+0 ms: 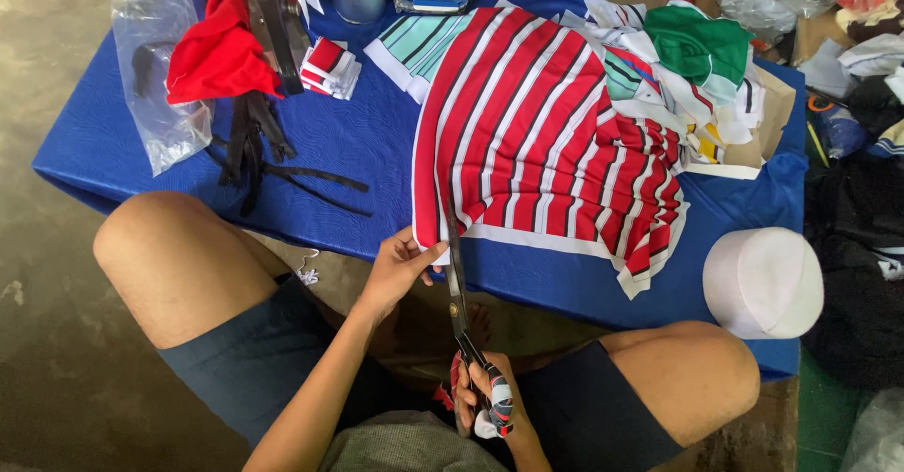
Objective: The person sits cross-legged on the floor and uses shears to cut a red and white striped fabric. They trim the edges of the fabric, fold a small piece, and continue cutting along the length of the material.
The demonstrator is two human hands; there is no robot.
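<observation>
Scissors (459, 288) run up the lower middle of the frame, their blades lying along the left edge of the red-and-white striped fabric (546, 133) where it hangs over the near side of the blue table (377, 143). To cut well here, I judge that the cloth should be kept taut and flat just beside the blades, and the stroke should follow the stripe edge without letting the stack of layers slip. The left hand (397, 270), at centre frame, pinches the lower corner of the fabric between thumb and loosely curled fingers, the other fingers only partly closed. The right hand (482, 392), low in the frame between the knees, is clenched through the wrapped scissor handles; how far the blades gape I cannot tell. Black straps (254, 152) and a clear plastic bag (155, 58) lie at the upper left, a white cap (763, 282) at the right.
</observation>
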